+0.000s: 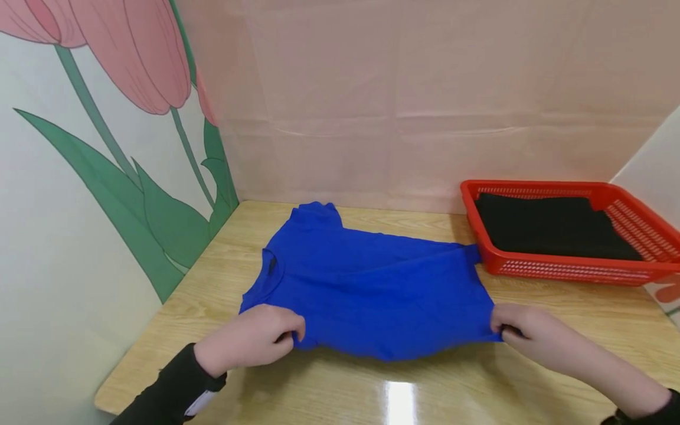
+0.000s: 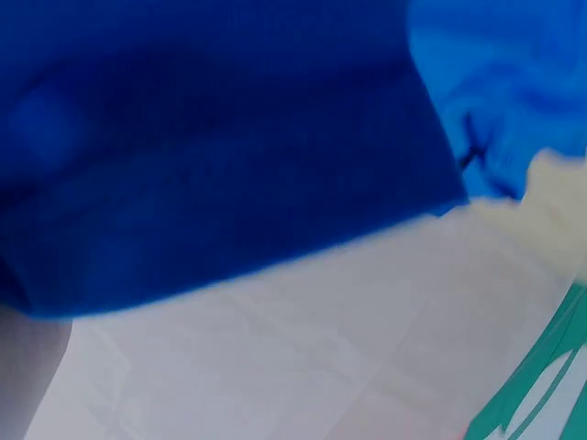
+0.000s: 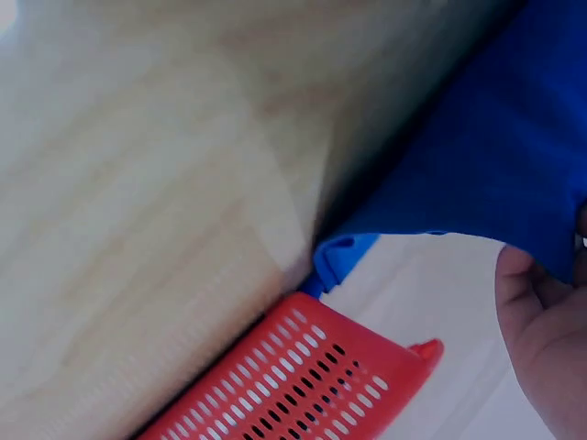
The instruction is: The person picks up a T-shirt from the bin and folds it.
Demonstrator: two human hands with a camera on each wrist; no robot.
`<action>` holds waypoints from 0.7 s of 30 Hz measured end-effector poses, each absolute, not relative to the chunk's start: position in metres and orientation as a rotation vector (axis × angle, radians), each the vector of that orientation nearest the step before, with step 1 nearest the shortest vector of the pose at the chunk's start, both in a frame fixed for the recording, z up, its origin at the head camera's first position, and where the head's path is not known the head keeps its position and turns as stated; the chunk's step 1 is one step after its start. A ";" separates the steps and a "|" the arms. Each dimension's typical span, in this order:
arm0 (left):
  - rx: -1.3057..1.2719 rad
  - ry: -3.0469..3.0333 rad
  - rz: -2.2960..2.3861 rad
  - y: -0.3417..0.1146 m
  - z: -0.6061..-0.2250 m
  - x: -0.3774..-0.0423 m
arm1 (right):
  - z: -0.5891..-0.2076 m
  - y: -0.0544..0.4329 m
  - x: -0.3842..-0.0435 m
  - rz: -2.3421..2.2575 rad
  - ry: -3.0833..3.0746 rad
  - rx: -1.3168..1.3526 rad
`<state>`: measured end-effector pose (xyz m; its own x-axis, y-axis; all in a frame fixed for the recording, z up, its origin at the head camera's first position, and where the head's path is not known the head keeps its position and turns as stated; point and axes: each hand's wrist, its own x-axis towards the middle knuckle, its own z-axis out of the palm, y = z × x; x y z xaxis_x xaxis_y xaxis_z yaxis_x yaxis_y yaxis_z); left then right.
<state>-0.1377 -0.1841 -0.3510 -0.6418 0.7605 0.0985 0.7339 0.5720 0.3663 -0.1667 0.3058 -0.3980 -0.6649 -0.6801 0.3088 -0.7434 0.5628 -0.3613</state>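
A blue T-shirt [image 1: 372, 277] lies sideways over the table, its collar toward the left and its hem toward the right. My left hand [image 1: 260, 336] pinches the near edge by the shoulder end. At the near hem corner, my right hand [image 1: 523, 330] grips the cloth between thumb and fingers. Between the hands the near edge is lifted a little off the table and sags in the middle. The left wrist view is mostly filled by the raised blue cloth [image 2: 229, 165]. In the right wrist view, the right hand [image 3: 550, 339] holds the hem corner.
A red perforated basket [image 1: 568, 268] stands at the back right, near the shirt's far hem corner. Folded black cloth [image 1: 552, 227] lies inside it. The wooden table [image 1: 212, 283] meets a pinkish covered wall [image 1: 425, 106] behind and a tulip-painted wall [image 1: 69, 236] at left.
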 end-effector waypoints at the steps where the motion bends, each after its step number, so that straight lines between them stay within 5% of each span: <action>1: 1.274 2.684 0.610 -0.184 -0.354 -0.136 | -0.400 0.307 -0.165 0.740 -2.691 1.234; 13: 1.178 2.431 0.681 -0.191 -0.375 -0.124 | -0.413 0.302 -0.140 1.220 -2.922 1.523; 21: 1.185 2.349 0.614 -0.192 -0.384 -0.119 | -0.410 0.288 -0.121 1.591 -3.235 1.348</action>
<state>-0.1193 -0.1922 -0.3843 -0.5385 0.8231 -0.1804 0.6296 0.5353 0.5631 -0.1214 0.2877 -0.4102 -0.5444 -0.7868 -0.2910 -0.2497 0.4831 -0.8392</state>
